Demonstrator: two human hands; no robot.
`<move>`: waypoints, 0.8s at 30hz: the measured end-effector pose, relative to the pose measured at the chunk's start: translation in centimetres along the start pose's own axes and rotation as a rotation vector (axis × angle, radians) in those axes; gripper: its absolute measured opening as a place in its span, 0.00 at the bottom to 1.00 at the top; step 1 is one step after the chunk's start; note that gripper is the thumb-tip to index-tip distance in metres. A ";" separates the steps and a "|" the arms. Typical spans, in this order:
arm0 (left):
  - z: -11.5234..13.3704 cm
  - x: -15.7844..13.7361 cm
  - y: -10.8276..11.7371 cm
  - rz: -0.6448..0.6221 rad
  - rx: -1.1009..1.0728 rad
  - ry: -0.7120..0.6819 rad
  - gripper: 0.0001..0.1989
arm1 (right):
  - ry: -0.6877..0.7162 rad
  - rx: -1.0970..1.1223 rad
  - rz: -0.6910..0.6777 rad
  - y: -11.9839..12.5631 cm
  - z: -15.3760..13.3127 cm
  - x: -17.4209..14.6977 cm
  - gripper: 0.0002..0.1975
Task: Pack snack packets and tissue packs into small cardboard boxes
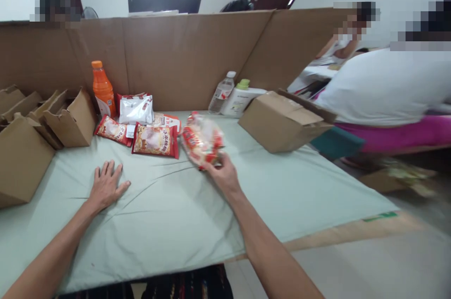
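Note:
My left hand (107, 186) lies flat on the pale green tablecloth (158, 228), its fingers spread and nothing in them. With my right hand (225, 174) I grip the lower edge of a red and clear snack bag (202, 139), which is smeared by motion. Just left of that bag lies a red snack packet (155, 140) with a pale window. Another red packet (113, 130) lies beyond my left hand. Behind them are a white and silver pouch (136, 109) and a partly covered orange and white packet (167, 122).
An orange bottle (103, 90) stands by cardboard boxes (70, 118) on the left. At the back right are a clear bottle (221, 93), a white bottle with green cap (237, 99) and a cardboard box (278, 120). A cardboard wall (169, 59) borders the table. A person (377, 83) sits at right.

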State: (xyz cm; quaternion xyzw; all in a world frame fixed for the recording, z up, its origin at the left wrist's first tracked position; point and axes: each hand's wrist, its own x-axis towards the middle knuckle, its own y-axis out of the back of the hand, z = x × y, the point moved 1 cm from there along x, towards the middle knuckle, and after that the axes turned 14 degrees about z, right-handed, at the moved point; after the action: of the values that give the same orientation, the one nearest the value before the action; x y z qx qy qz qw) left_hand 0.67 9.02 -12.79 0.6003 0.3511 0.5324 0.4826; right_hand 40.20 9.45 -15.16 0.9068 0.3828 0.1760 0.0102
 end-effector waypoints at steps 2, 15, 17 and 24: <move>0.6 -0.4 0.0 0.008 0.002 -0.039 0.33 | 0.039 0.012 -0.120 -0.9 0.0 -0.9 0.39; 0.0 0.3 -0.3 0.103 0.045 -0.169 0.31 | 0.168 -0.082 -0.219 -1.1 -0.4 -0.2 0.29; -0.3 0.2 -0.6 0.143 0.061 -0.191 0.32 | 0.190 -0.124 -0.177 0.1 -0.7 0.9 0.24; -1.1 0.0 -1.5 0.246 0.053 -0.242 0.33 | 0.223 -0.479 0.137 8.3 -2.3 12.8 0.25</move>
State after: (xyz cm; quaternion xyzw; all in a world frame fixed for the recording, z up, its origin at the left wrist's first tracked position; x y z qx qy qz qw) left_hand -0.28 9.71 -14.25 0.7109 0.2282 0.5017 0.4369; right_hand 53.39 12.27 -7.78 0.8773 0.2669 0.3608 0.1702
